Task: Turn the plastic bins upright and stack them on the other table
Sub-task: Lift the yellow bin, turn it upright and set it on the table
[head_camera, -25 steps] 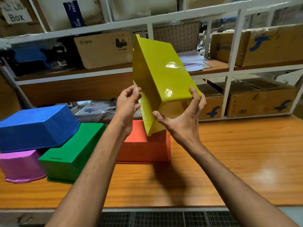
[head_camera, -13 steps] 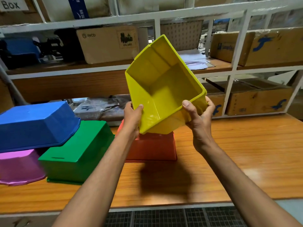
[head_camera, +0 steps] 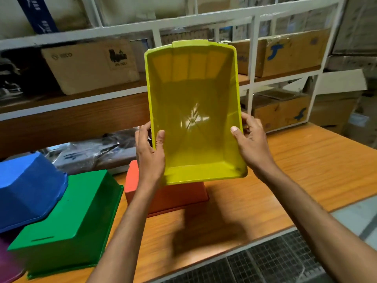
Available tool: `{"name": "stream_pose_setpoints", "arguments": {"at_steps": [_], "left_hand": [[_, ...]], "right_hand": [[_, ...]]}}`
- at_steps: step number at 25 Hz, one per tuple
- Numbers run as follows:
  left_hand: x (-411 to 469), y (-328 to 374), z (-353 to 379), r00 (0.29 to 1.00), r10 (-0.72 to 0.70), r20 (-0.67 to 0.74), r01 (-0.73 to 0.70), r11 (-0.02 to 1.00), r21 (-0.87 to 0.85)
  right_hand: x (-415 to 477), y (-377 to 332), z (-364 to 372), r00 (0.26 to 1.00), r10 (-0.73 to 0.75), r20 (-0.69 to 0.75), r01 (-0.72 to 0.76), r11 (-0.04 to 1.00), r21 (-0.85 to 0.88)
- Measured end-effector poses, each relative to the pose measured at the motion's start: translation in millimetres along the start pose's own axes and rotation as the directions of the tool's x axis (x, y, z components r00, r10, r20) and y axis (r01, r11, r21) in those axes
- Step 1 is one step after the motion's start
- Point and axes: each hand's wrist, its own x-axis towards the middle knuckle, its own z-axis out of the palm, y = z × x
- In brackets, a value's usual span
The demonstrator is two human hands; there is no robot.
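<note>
Nearest, at 8 o'clock on the worktop [head_camera: 306,160], a green bin [head_camera: 67,221] lies upside down with a blue bin [head_camera: 26,188] tilted just beside it at 9 o'clock. An orange bin [head_camera: 175,196], also inverted, sits at centre. Above it the yellow bin [head_camera: 193,111] is held in the air, its open mouth turned toward the camera and its far end raised toward 12 o'clock. The left grip [head_camera: 150,154] pinches the bin's left wall, thumb inside and fingers behind, and the right grip [head_camera: 253,146] pinches the right wall the same way. Both holds sit low on the near half, so most of the bin overhangs beyond them. The plastic looks glossy and thin-walled, so a loose pinch could probably let it slide or pivot downward. Its near edge hangs close over the orange bin, and lowering it here could knock that one. At 12 o'clock the white shelf rack [head_camera: 204,19] and cardboard boxes [head_camera: 89,64] stand behind, and a wide swing might clip them. The other table is not in view, so the carry would likely begin blind
</note>
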Motion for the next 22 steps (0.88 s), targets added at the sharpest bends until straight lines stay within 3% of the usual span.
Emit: {"name": "stream_pose_setpoints", "arguments": {"at_steps": [2,5,10,13,16,22], "left_hand": [[-12.5,-5.5,6.9,1.0,0.015,-0.005,-0.015,1.0,0.006],[-32.4,-7.2,22.0,0.997,-0.069,0.034,0.072,0.993,-0.098],[-56.6,18.3,57.7,0.948,-0.097,0.304,0.198,0.925,-0.324],[-70.5,45.8,91.8,0.777,-0.232,0.585,0.485,0.813,-0.321],[-93.5,80.3,130.7,0.564,-0.28,0.777,0.606,0.779,-0.159],[-159.5,153.7,211.4,0.354,-0.307,0.883,0.729,0.682,-0.055]], "right_hand": [[-14.4,-3.9,-10.4,1.0,-0.017,0.024,0.016,1.0,0.008],[-40.1,-2.7,-34.6,0.997,0.001,0.071,-0.003,0.999,0.034],[-72.9,5.0,-114.9,0.965,0.254,0.067,-0.261,0.952,0.16],[-89.3,9.9,-173.7,0.891,0.452,0.049,-0.441,0.835,0.33],[-109.6,21.8,-234.8,0.795,0.606,0.028,-0.552,0.703,0.448],[-155.1,54.4,-360.8,0.672,0.738,-0.06,-0.64,0.62,0.453]]}}
